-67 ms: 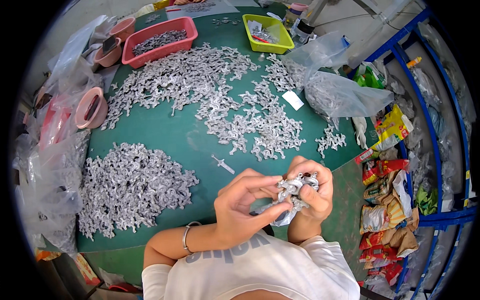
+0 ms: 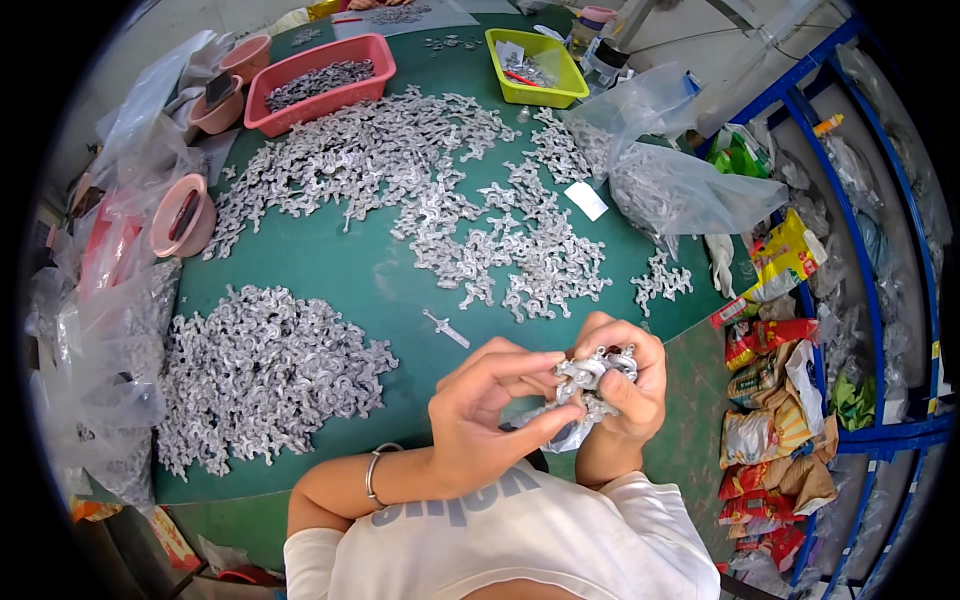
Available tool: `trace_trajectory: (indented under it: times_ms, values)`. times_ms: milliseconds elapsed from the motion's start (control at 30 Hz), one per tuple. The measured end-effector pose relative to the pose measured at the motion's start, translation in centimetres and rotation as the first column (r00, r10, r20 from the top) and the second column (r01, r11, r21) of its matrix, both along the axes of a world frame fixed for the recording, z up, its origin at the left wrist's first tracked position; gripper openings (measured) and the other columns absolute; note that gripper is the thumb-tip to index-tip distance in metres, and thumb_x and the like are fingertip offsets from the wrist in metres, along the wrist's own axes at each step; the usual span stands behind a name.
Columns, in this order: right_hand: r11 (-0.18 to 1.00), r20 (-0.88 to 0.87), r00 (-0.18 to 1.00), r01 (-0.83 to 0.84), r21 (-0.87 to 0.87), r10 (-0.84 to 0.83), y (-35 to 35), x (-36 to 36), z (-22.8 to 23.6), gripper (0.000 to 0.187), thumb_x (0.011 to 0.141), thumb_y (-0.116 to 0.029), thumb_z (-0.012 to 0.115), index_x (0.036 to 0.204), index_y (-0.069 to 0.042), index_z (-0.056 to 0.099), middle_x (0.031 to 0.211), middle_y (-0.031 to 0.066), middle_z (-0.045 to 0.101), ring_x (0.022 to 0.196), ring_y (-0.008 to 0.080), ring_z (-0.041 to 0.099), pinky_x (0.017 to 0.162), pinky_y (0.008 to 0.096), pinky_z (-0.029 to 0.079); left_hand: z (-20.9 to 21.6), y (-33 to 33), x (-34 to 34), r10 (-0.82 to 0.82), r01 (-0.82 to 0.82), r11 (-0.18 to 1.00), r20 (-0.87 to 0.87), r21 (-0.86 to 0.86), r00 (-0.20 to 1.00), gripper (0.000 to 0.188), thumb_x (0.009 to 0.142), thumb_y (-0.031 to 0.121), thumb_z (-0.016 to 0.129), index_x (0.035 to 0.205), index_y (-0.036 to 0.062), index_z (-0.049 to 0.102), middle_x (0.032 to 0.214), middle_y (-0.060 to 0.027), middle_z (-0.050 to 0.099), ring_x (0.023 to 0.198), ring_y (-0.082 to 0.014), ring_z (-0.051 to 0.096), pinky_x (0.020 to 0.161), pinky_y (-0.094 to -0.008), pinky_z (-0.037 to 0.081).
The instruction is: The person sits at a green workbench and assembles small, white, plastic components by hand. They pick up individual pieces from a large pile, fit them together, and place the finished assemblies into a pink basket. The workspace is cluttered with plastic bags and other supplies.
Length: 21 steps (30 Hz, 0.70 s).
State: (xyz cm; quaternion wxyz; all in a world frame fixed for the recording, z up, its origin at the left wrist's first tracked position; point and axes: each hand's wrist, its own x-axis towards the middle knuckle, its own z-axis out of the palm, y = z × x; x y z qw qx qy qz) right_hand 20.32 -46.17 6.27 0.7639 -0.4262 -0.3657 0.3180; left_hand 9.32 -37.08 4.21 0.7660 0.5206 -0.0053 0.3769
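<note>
My right hand (image 2: 637, 392) is closed round several small silver metal castings (image 2: 588, 374), held over the table's near edge. Fingertips of my left hand (image 2: 478, 412) pinch the same bunch from its left side; which piece they grip is partly hidden. A small sword-shaped metal piece (image 2: 447, 328) lies alone on the green table (image 2: 330, 258), just beyond my left hand. To the left is a heaped pile of curled silver castings (image 2: 270, 380). Farther off, a wide layer of similar branching castings (image 2: 510, 235) spreads across the table.
A pink basin (image 2: 320, 85) and a yellow-green basin (image 2: 537, 68) hold metal parts at the back. Clear plastic bags (image 2: 680, 185) stand at the right, others at the left beside a pink bowl (image 2: 184, 216). A blue shelf rack (image 2: 850, 200) rises at the right. Another person's hand shows at the far edge.
</note>
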Motion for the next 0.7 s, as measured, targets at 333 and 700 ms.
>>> trace_trajectory:
  times_ms: [333,700]
  values:
    - [0.999,-0.117,0.993,-0.031,-0.008,0.029,0.03,-0.34,-0.27,0.033,0.076,-0.018,0.063,0.091,0.010,0.053,0.072,0.0139,0.054,0.048,0.0142,0.051,0.042,0.0227,0.038,-0.03,0.26,-0.18,-0.050,0.048,0.998,-0.046,-0.027,0.998,0.045,0.064,-0.013,0.067,0.105,-0.0081,0.050,0.090,-0.0118,0.051,0.081,-0.0191,0.061,0.075,-0.0282,0.052]
    - [0.999,-0.147,0.988,-0.042,0.006,0.042,0.08,-0.15,-0.90,0.033,0.076,-0.017,0.063,0.092,0.010,0.052,0.074,0.0151,0.055,0.049,0.0150,0.052,0.042,0.0227,0.039,-0.26,0.29,-0.12,-0.054,0.051,0.998,-0.055,-0.047,0.997,0.044,0.065,-0.013,0.066,0.106,-0.0079,0.051,0.091,-0.0115,0.051,0.080,-0.0183,0.061,0.076,-0.0280,0.051]
